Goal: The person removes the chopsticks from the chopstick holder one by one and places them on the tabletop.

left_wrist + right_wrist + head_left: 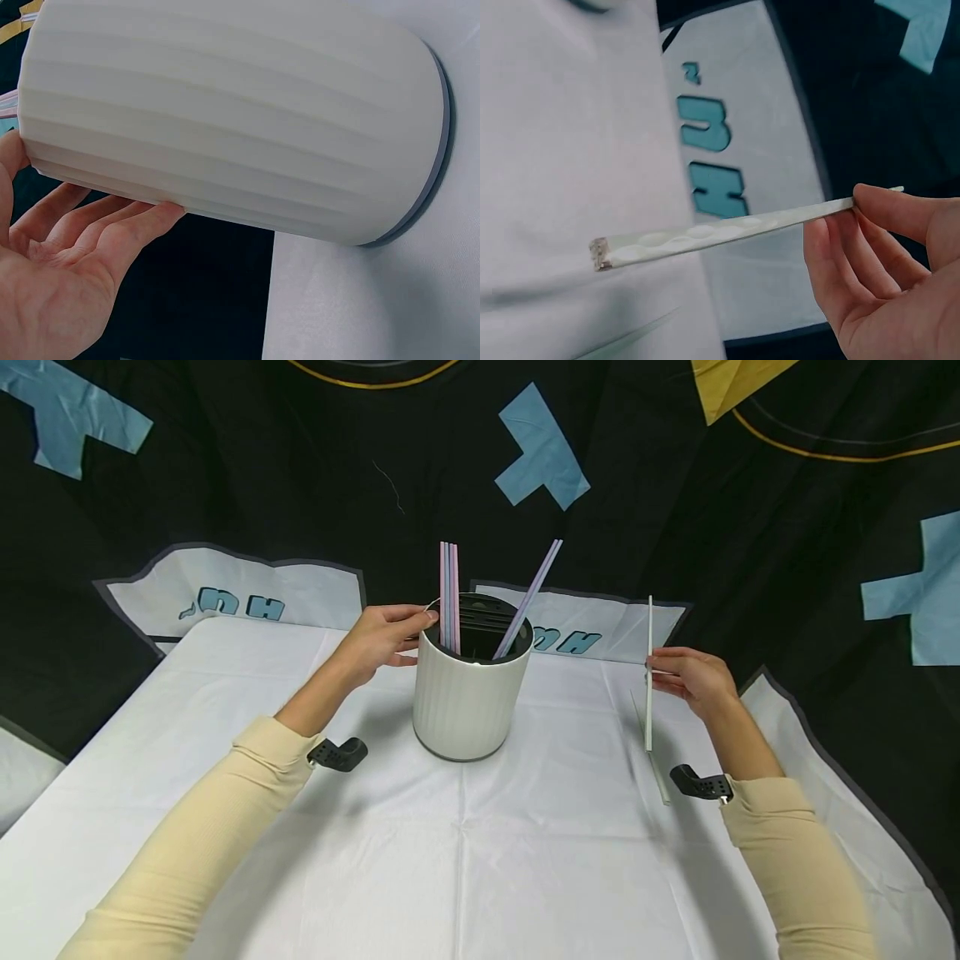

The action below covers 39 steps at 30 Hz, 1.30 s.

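A white ribbed holder [468, 706] with a black slotted insert [480, 610] stands on the table. My left hand [386, 639] grips its side, thumb at the rim and fingertips against the ribbed wall in the left wrist view. Several pink and blue chopsticks [449, 585] stand upright at the holder's left side. Leaning right inside it are lilac chopsticks [534, 589]. To the right, my right hand [693, 677] pinches a pale green chopstick [705, 234] between thumb and fingers. That chopstick has a wavy relief and a rough brownish end. Behind it, a second pale chopstick [657, 777] lies on the table.
A white cloth [375, 877] covers the table. Behind hangs a black backdrop [300, 485] with blue shapes and a yellow one. White printed panels [300, 581] with blue letters run along the table's back edge.
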Motion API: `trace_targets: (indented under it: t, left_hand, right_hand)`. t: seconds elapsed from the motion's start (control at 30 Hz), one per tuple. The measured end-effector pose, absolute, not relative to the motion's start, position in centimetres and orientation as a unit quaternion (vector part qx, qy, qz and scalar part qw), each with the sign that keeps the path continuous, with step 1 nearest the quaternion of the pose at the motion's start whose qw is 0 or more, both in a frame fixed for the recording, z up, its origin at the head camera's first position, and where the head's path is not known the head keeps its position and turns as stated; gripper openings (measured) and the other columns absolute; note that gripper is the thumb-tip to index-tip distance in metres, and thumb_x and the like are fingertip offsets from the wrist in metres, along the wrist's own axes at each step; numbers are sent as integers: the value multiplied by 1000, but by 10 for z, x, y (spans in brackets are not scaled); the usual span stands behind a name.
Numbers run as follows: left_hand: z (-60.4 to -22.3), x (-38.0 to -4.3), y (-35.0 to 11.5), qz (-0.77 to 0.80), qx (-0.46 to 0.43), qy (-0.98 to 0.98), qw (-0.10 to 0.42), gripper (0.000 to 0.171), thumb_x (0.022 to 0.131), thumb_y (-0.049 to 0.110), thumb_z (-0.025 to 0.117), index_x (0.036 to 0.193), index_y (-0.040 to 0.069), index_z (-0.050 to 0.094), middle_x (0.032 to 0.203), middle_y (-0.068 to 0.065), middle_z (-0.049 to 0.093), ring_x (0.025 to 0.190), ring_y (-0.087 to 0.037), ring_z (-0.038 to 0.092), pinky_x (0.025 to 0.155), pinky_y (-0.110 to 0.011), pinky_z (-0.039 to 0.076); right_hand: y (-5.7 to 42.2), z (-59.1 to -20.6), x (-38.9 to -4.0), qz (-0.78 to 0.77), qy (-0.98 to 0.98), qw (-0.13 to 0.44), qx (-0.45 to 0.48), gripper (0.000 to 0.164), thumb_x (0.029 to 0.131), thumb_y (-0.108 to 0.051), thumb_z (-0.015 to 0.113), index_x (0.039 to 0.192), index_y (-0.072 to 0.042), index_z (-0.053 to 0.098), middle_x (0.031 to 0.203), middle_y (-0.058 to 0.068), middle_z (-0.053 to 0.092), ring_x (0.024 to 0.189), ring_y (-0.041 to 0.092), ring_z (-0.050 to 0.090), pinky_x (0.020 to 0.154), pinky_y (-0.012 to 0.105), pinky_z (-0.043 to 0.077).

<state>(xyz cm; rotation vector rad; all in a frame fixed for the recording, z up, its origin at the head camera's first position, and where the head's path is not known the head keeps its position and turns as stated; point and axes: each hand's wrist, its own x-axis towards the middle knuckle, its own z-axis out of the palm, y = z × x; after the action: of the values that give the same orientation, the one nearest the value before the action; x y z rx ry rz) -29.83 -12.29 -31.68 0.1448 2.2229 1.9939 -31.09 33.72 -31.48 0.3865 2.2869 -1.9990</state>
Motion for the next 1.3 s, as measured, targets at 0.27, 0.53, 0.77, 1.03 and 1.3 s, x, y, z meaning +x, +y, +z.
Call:
trace_targets:
  t: [0.27, 0.53, 0.77, 1.03, 1.3]
  left_hand:
    - [-317, -298, -122, 666, 49, 740, 75, 53, 100, 34, 65, 144, 7, 56, 147, -11, 57, 131, -33, 60, 100, -51, 55]
    - [-316, -299, -122, 667, 49, 739, 77, 52, 101, 34, 65, 144, 7, 56, 146, -11, 57, 129, -33, 61, 98, -49, 56]
    - [-316, -299, -122, 667, 44, 740, 77, 52, 100, 34, 65, 144, 8, 56, 146, -10, 58, 129, -32, 61, 98, -48, 57]
    - [-316, -299, -122, 666, 44, 740, 79, 52, 100, 34, 65, 144, 8, 56, 147, -11, 57, 130, -33, 60, 99, -50, 56]
    - [-317, -299, -122, 668, 46, 738, 77, 52, 100, 34, 66, 143, 7, 56, 146, -11, 57, 130, -33, 60, 99, -49, 56]
  right_hand:
    - [352, -348, -311, -612, 777, 62, 135, 16, 100, -7, 63, 116, -7, 68, 79, -14, 73, 76, 4, 72, 74, 22, 62]
    - [360, -376, -311, -575, 795, 84, 175, 45, 98, -11, 68, 137, 3, 53, 76, -15, 70, 74, 5, 73, 76, 23, 62]
    - [364, -392, -312, -568, 796, 98, 185, 47, 97, -13, 70, 138, 3, 53, 76, -15, 70, 76, 6, 74, 75, 22, 61]
    - [369, -405, -314, -567, 794, 105, 192, 48, 96, -10, 70, 138, 7, 53, 74, -14, 69, 71, 5, 71, 71, 21, 61]
    - [370, -413, -312, -586, 784, 111, 170, 31, 95, -5, 69, 123, 6, 62, 70, -12, 71, 65, 2, 69, 65, 19, 60]
